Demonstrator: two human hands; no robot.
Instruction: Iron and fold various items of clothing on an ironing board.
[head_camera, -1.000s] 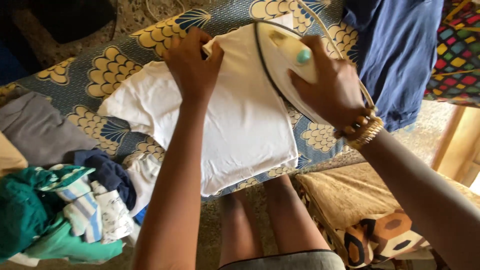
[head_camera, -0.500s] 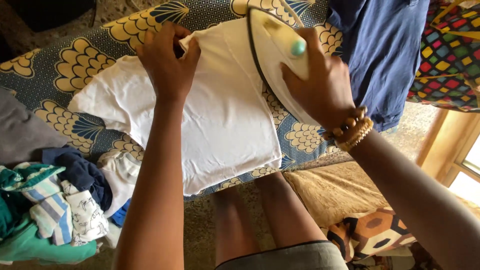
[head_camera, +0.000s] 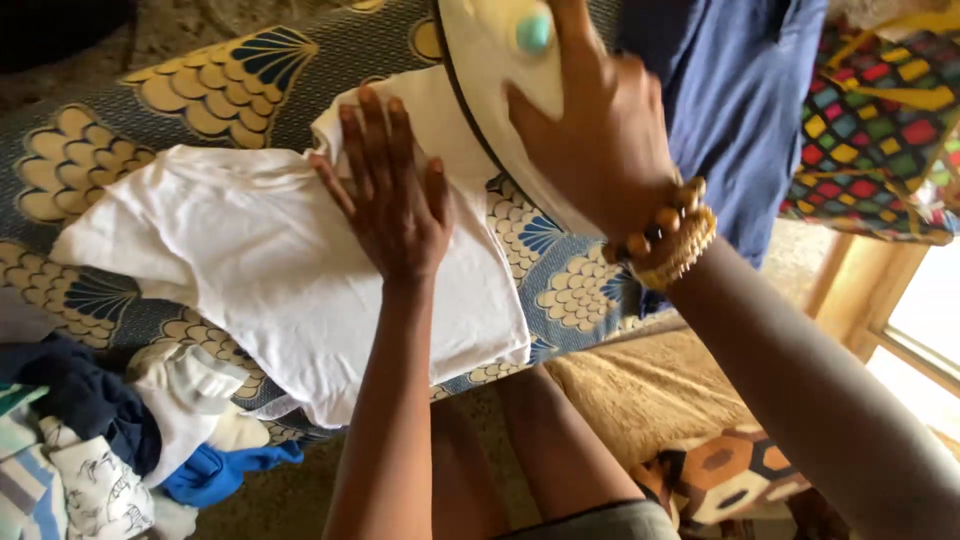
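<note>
- Where the blue and yellow fan-patterned cloth (head_camera: 200, 80) covers the ironing surface, a white cotton garment (head_camera: 260, 270) lies spread flat on it, wrinkled toward its far left edge and hanging slightly over the near edge of the surface.
- Left hand (head_camera: 390, 195): palm down on the white garment near its far right corner, fingers straight and slightly spread, pressing the fabric flat; it grips nothing.
- Right hand (head_camera: 590, 130): fingers wrapped tight round the handle of a cream-coloured plastic electric iron with a dark rim and a pale turquoise dial (head_camera: 490, 70); a band of brown and tan wooden beads (head_camera: 670, 235) circles the wrist.
- Iron: it sits at the far right corner of the white garment, just beside the left hand's fingertips; whether its soleplate rests on the fabric or is tilted off it cannot be told from this view.
- Dark blue fabric garment (head_camera: 740, 110): hangs to the right of the iron, at the far right of the surface.
- Multicoloured chequered cloth (head_camera: 880, 130): lies further right, beyond the blue garment.
- Heap of small clothes in white, navy, bright blue and stripes (head_camera: 110, 440): lies at the near left, beside the patterned cloth's edge.
- Tan cushion with brown and orange hexagon patches (head_camera: 700, 440): lies near right, below the right forearm.
</note>
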